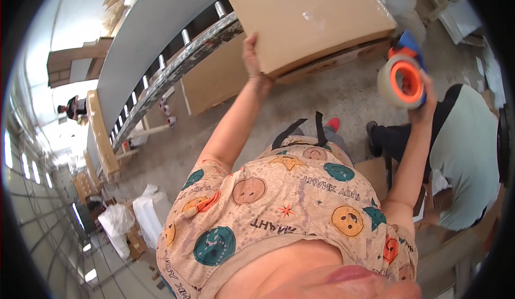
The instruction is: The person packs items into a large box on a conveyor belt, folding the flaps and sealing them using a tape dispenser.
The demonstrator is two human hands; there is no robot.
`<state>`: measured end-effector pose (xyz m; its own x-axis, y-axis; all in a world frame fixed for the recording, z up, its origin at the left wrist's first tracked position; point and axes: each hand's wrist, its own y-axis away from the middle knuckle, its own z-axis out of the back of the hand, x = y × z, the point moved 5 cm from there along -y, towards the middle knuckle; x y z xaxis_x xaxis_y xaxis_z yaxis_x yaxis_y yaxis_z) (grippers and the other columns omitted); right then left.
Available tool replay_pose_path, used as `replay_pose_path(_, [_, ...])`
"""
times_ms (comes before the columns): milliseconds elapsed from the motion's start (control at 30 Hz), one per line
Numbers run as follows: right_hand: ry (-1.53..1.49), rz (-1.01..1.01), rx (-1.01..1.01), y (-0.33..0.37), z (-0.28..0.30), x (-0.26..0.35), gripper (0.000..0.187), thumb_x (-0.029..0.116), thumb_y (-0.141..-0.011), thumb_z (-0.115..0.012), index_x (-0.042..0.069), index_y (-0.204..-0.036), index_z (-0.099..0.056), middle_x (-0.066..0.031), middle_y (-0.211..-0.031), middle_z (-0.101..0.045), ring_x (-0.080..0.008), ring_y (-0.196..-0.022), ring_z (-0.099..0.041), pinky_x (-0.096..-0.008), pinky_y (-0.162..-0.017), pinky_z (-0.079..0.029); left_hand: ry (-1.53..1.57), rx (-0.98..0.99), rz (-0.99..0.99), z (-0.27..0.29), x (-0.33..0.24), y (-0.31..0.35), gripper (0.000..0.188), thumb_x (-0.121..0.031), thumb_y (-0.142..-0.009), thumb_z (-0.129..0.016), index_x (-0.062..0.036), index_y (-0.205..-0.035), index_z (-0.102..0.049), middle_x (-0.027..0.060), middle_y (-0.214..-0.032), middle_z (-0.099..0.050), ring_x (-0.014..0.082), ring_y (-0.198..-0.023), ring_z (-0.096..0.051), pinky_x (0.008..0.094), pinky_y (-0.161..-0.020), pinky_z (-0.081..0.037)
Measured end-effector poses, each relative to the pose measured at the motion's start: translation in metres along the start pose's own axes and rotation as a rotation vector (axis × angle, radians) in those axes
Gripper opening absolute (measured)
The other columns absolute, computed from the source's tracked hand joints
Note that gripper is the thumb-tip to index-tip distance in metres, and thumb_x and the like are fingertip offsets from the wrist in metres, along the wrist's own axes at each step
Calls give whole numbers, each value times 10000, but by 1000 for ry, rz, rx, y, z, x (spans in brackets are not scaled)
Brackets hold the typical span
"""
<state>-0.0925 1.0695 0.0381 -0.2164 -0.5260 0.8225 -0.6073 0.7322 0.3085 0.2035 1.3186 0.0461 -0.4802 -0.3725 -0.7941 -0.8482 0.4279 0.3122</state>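
Observation:
A large brown cardboard box (311,20) lies on the roller conveyor, with glossy clear tape on its top and near right edge. My left hand (256,60) grips its near left corner, the fingers against the side and partly hidden. In my right hand (426,98) is a tape gun (410,47) with a blue body and an orange hub, loaded with a wide roll of clear tape. The tape gun is held up just off the box's near right corner, apart from it. My fingers on its handle are mostly hidden.
The conveyor's worn metal rail (177,65) runs off to the left. A co-worker in a pale green top (464,154) bends close by my right arm. Another flat carton (214,79) is below the rail. Wrapped white goods (153,213) stand at left; another person (78,107) is far off.

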Motion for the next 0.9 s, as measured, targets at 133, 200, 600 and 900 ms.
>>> replay_pose_path(133, [5,184,-158,-32,6,37,342,286,-892,-575,39,-1126,-605,-43,-1021,-642,-124,-897,-608,-252,-762,-482,-374,103,-682,-55,8,-8,461,-312,-899,-468,-7,-1240,-524,132,-1272,-542,276,-1243,-436,379,-1057,-306])
replay_pose_path(200, [-12,213,-205,-28,-5,41,368,304,-890,-576,47,-1152,-596,-43,-1062,-636,-138,-958,-602,-267,-823,-467,-943,319,-980,-71,-13,-16,460,-315,-908,-459,-31,-1265,-514,126,-1309,-515,292,-1276,-392,414,-1082,-237])
replay_pose_path(600, [462,271,-100,133,-255,-167,580,293,-834,-666,-58,-1268,-511,-133,-1139,-626,-145,-1060,-564,-306,-953,-421,-1448,915,-1296,-70,-28,-40,604,-505,-881,-461,-76,-1305,-496,219,-1382,-403,418,-1310,-303,550,-1085,-128])
replay_pose_path(900, [581,568,-201,45,-262,-199,609,358,-850,-622,24,-1333,-460,-112,-1271,-541,-174,-1193,-486,-301,-1037,-337,-1491,1721,-1655,-91,-34,72,745,-563,-738,-647,-102,-1307,-507,149,-1400,-410,312,-1328,-332,438,-1116,-212])
